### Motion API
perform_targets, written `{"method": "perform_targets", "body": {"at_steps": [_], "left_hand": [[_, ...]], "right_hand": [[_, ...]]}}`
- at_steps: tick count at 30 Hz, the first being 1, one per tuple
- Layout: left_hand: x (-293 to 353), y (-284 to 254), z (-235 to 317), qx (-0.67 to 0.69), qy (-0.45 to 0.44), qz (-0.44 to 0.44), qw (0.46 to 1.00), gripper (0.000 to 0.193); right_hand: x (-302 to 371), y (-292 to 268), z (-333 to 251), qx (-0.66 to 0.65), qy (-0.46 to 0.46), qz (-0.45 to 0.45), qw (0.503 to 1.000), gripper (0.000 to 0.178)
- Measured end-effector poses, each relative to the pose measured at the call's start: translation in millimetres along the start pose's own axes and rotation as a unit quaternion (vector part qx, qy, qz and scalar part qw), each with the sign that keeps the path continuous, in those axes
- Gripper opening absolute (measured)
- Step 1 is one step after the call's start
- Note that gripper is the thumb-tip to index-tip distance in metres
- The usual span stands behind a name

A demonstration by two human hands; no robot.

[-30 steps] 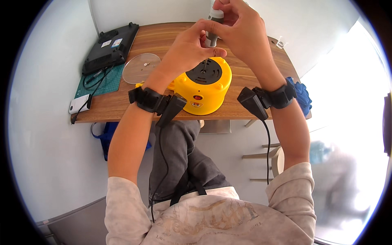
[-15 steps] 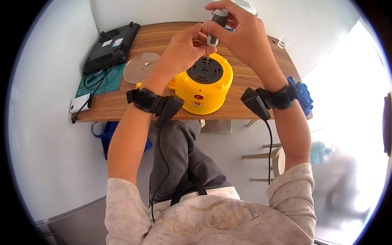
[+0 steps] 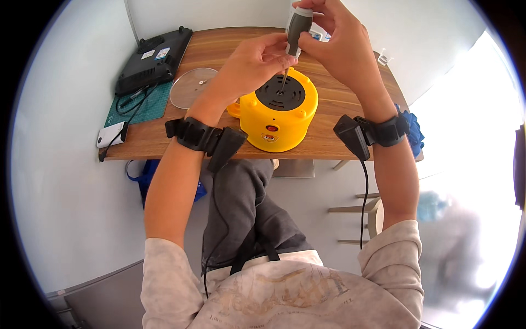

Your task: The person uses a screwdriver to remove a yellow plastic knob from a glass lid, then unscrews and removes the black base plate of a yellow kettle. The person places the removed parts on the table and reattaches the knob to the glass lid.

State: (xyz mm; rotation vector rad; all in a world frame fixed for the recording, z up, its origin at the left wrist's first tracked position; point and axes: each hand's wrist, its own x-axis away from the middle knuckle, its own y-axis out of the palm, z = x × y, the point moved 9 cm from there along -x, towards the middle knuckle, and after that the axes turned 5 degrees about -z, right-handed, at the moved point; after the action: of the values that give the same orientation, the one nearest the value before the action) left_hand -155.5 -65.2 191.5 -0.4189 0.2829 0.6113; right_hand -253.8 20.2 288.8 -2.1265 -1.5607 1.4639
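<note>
Clock centred on the yellow pot (image 3: 257, 123), 12 pointing away from the person. The wooden surface (image 3: 219, 46) is carrying the whole layout. A black appliance (image 3: 142, 71) is lying at 10, well apart from the pot, probably leaving the arms elbow room. The pot is standing near the surface's front edge, within easy reach. Its black vented plate (image 3: 268, 98) is facing up; judging by the foot-like bumps around it, the pot is resting upside down, exposing its underside. A green mat (image 3: 156, 107) is lying at 9, partly hidden.

Right hand (image 3: 348, 46), between 1 and 2: fingers and thumb are curling around the handle of a screwdriver (image 3: 301, 27), high up, a grip likely giving turning control. Left hand (image 3: 252, 66), at 11: thumb and fingers are bending into a pinch at the handle's lower end, probably steadying the shaft.

A clear disc (image 3: 181, 96) is lying between 9 and 10. The screwdriver is leaning slightly toward 1, its tip reaching the plate's middle; seating is too small to judge. Small metal bits (image 3: 201, 82) are resting on the disc, perhaps so they are not straying.
</note>
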Motion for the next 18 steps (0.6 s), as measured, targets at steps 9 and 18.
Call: {"method": "perform_targets", "body": {"at_steps": [9, 18], "left_hand": [[4, -13, -3, -0.14, -0.01, 0.116, 0.983, 0.056], [6, 4, 8, -0.017, 0.032, -0.043, 0.998, 0.048]], "right_hand": [[-5, 1, -29, 0.102, -0.09, 0.006, 0.991, 0.026], [1, -4, -19, 0.014, -0.043, 0.031, 0.999, 0.032]]}}
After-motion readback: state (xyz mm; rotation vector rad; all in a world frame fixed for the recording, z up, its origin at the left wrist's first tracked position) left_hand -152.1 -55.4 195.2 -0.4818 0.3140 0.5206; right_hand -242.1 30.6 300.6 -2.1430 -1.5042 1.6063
